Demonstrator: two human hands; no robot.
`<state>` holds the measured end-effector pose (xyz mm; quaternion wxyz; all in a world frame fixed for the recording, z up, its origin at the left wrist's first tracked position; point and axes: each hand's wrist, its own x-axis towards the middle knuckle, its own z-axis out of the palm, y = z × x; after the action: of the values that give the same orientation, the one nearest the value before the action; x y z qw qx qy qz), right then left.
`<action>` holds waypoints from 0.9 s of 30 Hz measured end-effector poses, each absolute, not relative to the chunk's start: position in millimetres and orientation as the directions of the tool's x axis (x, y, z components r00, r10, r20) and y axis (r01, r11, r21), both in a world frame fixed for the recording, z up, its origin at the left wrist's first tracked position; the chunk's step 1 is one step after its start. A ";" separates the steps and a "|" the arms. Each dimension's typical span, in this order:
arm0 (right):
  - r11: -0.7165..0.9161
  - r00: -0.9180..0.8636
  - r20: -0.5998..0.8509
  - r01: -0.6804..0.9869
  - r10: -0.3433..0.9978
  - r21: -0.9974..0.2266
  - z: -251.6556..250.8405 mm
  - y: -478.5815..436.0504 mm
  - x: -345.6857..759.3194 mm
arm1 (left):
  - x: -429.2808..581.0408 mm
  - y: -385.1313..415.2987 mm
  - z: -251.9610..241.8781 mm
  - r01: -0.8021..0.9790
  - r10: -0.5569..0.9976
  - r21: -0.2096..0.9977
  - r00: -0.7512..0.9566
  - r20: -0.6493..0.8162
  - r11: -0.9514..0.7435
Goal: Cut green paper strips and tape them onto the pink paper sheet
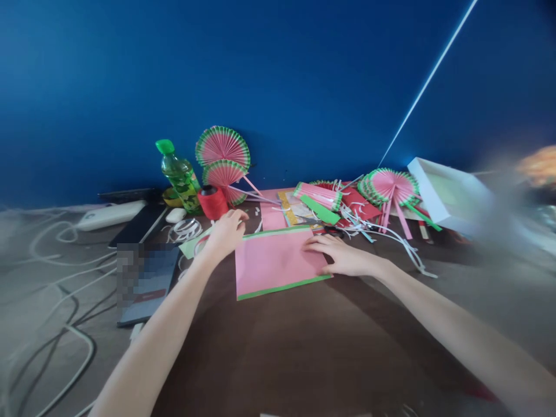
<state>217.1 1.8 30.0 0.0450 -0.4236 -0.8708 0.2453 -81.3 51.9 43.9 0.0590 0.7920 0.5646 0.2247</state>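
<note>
Paper [273,260], pink, under spread right fingers [318,247], left fingers [238,216] near its far-left corner, grip unclear.

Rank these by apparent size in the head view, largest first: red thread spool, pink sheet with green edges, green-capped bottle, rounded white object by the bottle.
1. Pink sheet with green edges
2. Green-capped bottle
3. Red thread spool
4. Rounded white object

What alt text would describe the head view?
A right hand rests on a green-edged pink sheet on a dark table, the left hand near the sheet's far left corner. Behind are pleated pink-and-green paper fans, a red spool and a bottle, before a blue wall.
</note>
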 end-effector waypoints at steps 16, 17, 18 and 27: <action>0.397 -0.525 0.034 0.598 0.850 -0.696 66.1 51.4 172.9 | -97.5 66.3 39.7 0.976 0.977 0.125 -0.190 0.098 0.177; 0.389 -0.505 0.058 0.581 0.861 -0.715 68.1 54.6 175.0 | -96.8 66.0 39.0 0.969 0.971 0.143 -0.217 0.104 0.201; 0.375 -0.476 0.082 0.562 0.876 -0.737 70.3 57.7 178.8 | -96.6 65.9 38.4 0.962 0.965 0.161 -0.240 0.109 0.221; 0.168 0.045 0.272 0.689 0.961 -0.706 83.3 70.3 260.2 | -101.9 68.1 53.6 0.933 0.918 0.318 -0.267 0.292 0.170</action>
<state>260.2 70.3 83.3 0.3736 -0.6188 -0.6665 0.1825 -101.9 68.1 53.6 -0.0161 0.6051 0.7647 0.2209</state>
